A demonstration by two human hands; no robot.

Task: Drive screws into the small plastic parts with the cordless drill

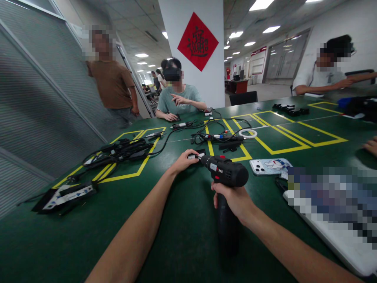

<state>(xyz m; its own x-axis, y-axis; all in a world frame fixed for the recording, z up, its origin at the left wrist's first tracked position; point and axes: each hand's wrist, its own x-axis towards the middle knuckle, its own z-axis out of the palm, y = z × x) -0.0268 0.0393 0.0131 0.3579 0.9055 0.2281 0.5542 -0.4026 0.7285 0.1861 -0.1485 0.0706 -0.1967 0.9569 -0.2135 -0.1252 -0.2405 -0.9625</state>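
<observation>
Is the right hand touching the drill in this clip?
Touching: in the head view, the right hand is wrapped around the grip of the drill.

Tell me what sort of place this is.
Probably an open-plan office or workshop: a long green worktable marked with yellow tape, bundled cables and a power drill.

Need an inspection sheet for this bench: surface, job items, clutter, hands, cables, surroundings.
Surface: green table, yellow tape outlines; spills: nothing seen
Job items: black drill, its tip at a small black-and-white part
Clutter: phone right of the drill; white ring beyond it; black parts at far right
Hands: left hand holds the small part; right hand grips the drill
Cables: black cables tangled at left; more mid-table
Surroundings: seated person opposite, another at right; standing person at left
</observation>
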